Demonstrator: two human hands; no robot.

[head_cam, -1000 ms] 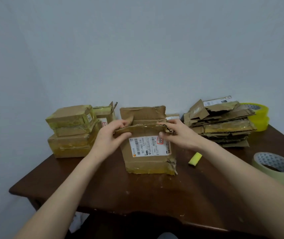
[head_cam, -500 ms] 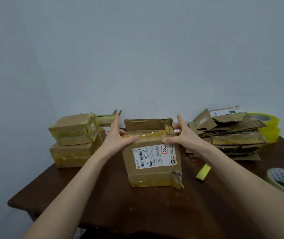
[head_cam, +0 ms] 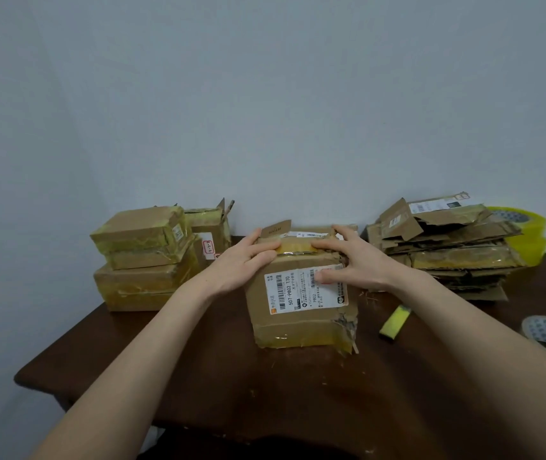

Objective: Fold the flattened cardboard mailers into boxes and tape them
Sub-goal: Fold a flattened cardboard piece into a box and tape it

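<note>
Cardboard box (head_cam: 301,307) in the middle of the surface (head_cam: 198,376) now has its top flaps, raised a second ago, pushed down under the left hand (head_cam: 245,260) and right hand (head_cam: 354,260), each grip wide and pressing flat, so taping seems next.

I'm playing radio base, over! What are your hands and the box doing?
Left hand and right hand press box top. Box upright, one back flap sticking up. Tape roll lies right, nothing blocking.
</note>
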